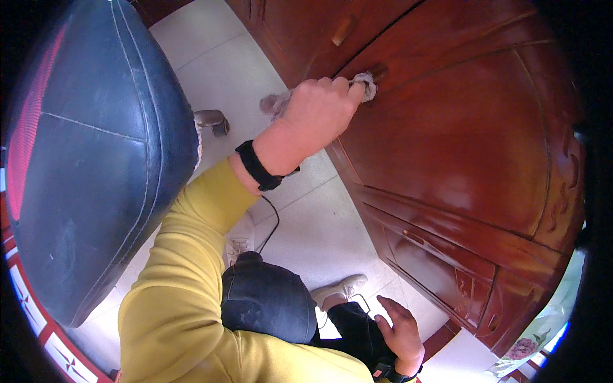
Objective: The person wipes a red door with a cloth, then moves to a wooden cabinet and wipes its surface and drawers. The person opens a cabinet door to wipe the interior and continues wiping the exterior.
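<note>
My left hand (323, 107), in a yellow sleeve with a black wristband, grips a crumpled greyish cloth (367, 86). Part of the cloth sticks out at the fingers, beside a small handle (380, 73) on a glossy red-brown wooden cabinet door (445, 139). Another, blurred part of it hangs behind the hand. Low on the right is my right hand (402, 335), fingers apart and holding nothing, near my dark-trousered leg; a black band is on its wrist.
A dark blue padded seat (96, 143) with white stitching and a red mesh panel fills the left. A second handle (344, 31) is on the adjoining door. My light shoes (341, 288) stand on pale floor tiles (311, 230). A thin black cable (277, 220) hangs by my leg. Flowered fabric (522, 348) lies lower right.
</note>
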Demonstrator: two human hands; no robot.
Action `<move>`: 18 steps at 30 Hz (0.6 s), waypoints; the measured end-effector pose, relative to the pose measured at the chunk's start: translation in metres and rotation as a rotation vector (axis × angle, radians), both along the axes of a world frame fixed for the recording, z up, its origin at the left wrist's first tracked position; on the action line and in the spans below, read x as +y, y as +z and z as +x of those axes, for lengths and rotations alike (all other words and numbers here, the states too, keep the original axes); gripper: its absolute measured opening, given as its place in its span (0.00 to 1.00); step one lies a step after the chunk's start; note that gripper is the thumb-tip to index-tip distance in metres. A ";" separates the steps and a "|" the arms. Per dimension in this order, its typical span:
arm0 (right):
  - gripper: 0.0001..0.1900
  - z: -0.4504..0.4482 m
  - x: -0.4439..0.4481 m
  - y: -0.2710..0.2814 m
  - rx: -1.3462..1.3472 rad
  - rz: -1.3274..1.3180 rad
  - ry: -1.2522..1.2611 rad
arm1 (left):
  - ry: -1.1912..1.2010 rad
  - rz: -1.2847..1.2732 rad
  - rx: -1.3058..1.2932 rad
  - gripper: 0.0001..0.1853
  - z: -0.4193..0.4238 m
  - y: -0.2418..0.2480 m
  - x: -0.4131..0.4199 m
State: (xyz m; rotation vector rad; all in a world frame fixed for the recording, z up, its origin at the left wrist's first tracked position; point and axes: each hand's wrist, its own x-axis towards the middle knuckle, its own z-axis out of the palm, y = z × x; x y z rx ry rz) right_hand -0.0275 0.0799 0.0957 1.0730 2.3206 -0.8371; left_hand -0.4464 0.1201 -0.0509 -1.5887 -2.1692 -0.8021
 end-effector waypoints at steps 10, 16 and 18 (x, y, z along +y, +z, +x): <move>0.24 0.005 0.003 -0.006 0.005 -0.015 0.050 | -0.022 -0.062 0.226 0.06 -0.004 0.016 0.003; 0.24 0.000 0.007 -0.006 0.015 -0.020 0.050 | -0.203 0.035 0.207 0.06 -0.028 0.010 0.009; 0.24 -0.001 0.007 -0.006 0.007 -0.035 0.058 | -0.249 0.077 0.169 0.06 -0.033 0.003 0.007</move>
